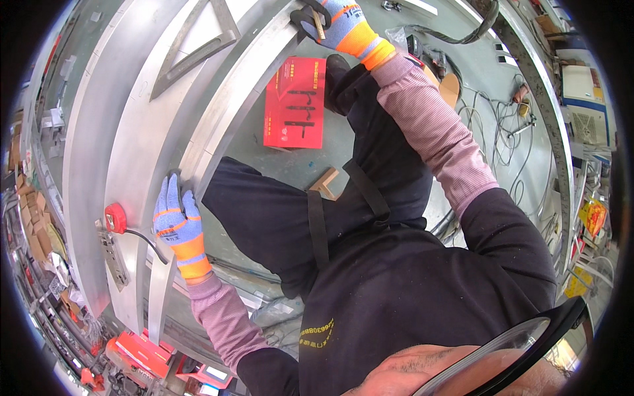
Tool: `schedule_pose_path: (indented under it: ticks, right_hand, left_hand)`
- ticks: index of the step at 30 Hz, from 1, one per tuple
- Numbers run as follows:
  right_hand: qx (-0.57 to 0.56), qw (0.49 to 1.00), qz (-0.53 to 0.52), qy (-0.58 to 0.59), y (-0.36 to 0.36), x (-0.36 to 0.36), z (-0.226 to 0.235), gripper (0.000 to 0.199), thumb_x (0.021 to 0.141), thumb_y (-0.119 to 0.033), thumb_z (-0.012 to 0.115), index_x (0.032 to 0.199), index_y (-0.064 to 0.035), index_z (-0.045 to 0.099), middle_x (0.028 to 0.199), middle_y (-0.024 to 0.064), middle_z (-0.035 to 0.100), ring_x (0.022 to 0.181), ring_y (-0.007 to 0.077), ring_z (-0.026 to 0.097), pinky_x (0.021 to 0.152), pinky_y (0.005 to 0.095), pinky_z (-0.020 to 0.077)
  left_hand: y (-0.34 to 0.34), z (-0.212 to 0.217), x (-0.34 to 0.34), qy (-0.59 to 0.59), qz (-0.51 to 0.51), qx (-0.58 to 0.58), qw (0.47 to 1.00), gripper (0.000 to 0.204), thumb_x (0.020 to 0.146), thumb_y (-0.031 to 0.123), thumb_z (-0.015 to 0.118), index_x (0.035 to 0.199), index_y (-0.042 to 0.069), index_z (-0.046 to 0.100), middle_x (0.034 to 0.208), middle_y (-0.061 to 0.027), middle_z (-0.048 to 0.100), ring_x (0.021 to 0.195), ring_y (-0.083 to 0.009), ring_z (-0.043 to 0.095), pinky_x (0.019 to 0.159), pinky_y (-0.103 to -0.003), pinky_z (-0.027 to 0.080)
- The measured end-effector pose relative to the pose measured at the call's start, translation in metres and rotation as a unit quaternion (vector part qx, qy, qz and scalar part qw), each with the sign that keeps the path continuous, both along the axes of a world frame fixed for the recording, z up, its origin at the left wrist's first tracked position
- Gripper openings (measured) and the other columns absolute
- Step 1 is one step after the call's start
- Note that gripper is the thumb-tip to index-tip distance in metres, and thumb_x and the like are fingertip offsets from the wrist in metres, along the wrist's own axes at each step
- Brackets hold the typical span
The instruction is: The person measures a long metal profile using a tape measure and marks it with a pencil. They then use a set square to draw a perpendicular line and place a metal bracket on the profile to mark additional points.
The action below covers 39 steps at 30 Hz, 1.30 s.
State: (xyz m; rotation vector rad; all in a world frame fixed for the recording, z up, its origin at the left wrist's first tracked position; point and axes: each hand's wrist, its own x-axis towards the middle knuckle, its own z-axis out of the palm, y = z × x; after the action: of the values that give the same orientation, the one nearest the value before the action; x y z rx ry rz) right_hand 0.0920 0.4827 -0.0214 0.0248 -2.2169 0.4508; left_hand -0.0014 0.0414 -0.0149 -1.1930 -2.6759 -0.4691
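My left hand (179, 228), in a blue and orange work glove, lies with fingers stretched along a narrow curved silver metal bar (232, 89). At the bar's far end, my right hand (345, 30), gloved alike with dark fingers, is closed around a short tan pencil-like stick (319, 25). Its fingertips are close to the bar; contact is hard to make out. Left of my left hand, a red tape measure (115, 218) rests on the wide metal pieces beside a slotted metal tool (115, 259). A triangular metal set square (226, 24) lies farther up on a broad curved panel (142, 112).
A red box (295, 112) stands on the floor beyond the bar, near my legs. A wooden angle piece (323, 183) lies closer in. Loose cables (502, 122) spread over the floor at right, beside a long metal beam (551, 119). Red cases (142, 353) sit at lower left.
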Motion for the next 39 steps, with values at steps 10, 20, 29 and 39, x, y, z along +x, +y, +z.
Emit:
schedule_pose_path:
  ticks: [10,20,29,39]
  right_hand:
    - [0.008,1.0,0.01,0.016,0.002,-0.002,-0.003,0.042,0.077,-0.012,0.069,0.119,-0.0111,0.065,0.097,0.0154,0.058,0.098,0.037,0.053,0.089,0.046,0.0444]
    - [0.002,1.0,0.009,0.024,0.002,-0.002,-0.005,0.042,0.077,-0.012,0.069,0.119,-0.0105,0.065,0.095,0.0157,0.056,0.097,0.0369,0.052,0.088,0.0464,0.0444]
    - [0.053,0.995,0.079,0.006,-0.009,0.007,0.008,0.044,0.08,-0.016,0.069,0.123,-0.0126,0.064,0.118,0.0167,0.062,0.114,0.039,0.056,0.102,0.0489,0.0425]
    - [0.05,0.983,0.157,-0.079,-0.024,0.001,-0.004,0.043,0.081,-0.021,0.068,0.123,-0.0172,0.065,0.127,0.0086,0.062,0.123,0.0344,0.054,0.109,0.0579,0.0341]
  left_hand:
    - [-0.001,-0.003,-0.001,-0.002,-0.009,0.006,1.0,0.035,0.094,0.013,0.058,0.127,0.004,0.065,0.125,-0.0174,0.066,0.112,-0.0357,0.064,0.097,-0.041,0.049]
    - [-0.002,-0.004,0.0,0.01,0.008,-0.005,1.0,0.034,0.094,0.013,0.058,0.127,0.005,0.065,0.125,-0.0181,0.066,0.112,-0.0358,0.064,0.097,-0.041,0.05]
    - [-0.002,-0.004,-0.003,0.023,-0.006,-0.002,1.0,0.036,0.09,0.013,0.063,0.125,0.006,0.066,0.121,-0.0181,0.067,0.108,-0.0366,0.066,0.093,-0.042,0.052]
    - [-0.001,-0.003,-0.002,0.022,-0.009,0.01,1.0,0.036,0.088,0.012,0.065,0.124,0.006,0.066,0.12,-0.0188,0.067,0.105,-0.0377,0.067,0.091,-0.044,0.053]
